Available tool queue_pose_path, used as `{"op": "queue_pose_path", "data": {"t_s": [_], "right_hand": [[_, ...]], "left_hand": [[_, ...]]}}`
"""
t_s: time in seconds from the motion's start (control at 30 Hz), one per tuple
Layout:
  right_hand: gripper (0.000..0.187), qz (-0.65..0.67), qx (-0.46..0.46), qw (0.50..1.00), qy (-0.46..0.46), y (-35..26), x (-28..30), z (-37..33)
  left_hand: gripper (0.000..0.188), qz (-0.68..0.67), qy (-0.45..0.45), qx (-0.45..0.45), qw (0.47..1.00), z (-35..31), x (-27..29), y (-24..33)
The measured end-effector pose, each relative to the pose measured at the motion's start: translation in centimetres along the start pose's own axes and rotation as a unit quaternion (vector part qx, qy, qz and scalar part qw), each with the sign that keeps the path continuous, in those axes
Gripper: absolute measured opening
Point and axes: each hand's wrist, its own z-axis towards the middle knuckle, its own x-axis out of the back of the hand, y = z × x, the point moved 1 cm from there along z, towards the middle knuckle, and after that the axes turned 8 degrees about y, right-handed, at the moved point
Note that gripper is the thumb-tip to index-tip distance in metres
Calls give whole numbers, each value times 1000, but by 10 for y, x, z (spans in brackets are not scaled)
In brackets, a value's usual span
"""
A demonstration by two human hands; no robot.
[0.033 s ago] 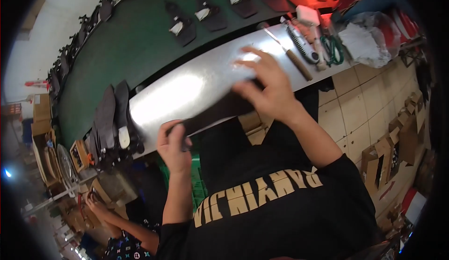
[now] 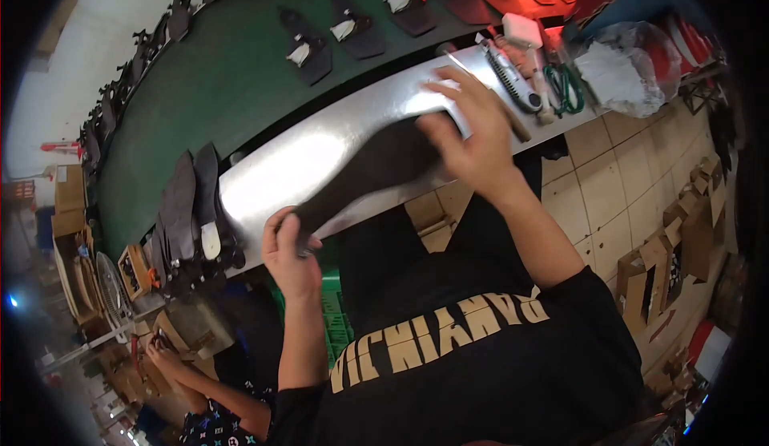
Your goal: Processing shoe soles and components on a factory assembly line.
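A dark brown shoe sole (image 2: 364, 165) is held slantwise over the shiny metal plate (image 2: 280, 151) at the table's front edge. Its lower left end sits between the thumb and fingers of my left hand (image 2: 292, 258), which is closed on it. At the upper right end is my right hand (image 2: 477, 137), its fingers spread and slightly blurred. The right thumb overlaps the sole's edge, but whether it presses on it I cannot tell. Just beyond the right fingers lies a wooden-handled tool (image 2: 513, 117), partly hidden by that hand.
Sandal pieces with white pads (image 2: 346, 29) lie across the green belt (image 2: 232, 69). More dark soles (image 2: 178, 205) lean at the plate's left. A grey cutter (image 2: 513, 77), green-handled scissors (image 2: 565, 89) and a plastic bag (image 2: 625, 69) lie at right. A co-worker's hand (image 2: 164, 358) shows at lower left.
The sole has swung up and shows more of its broad face. My right hand has moved slightly up and right. My left hand keeps its grip and shifts slightly left.
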Motion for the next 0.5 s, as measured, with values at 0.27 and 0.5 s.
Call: {"op": "queue_pose_path", "data": {"t_s": [0.27, 0.5], "right_hand": [[29, -290, -20, 956, -45, 93, 29, -41], [51, 324, -330, 823, -329, -27, -5, -88]], "left_hand": [[38, -149, 26, 372, 916, -3, 9, -42], [35, -274, 34, 472, 837, -11, -24, -50]]}}
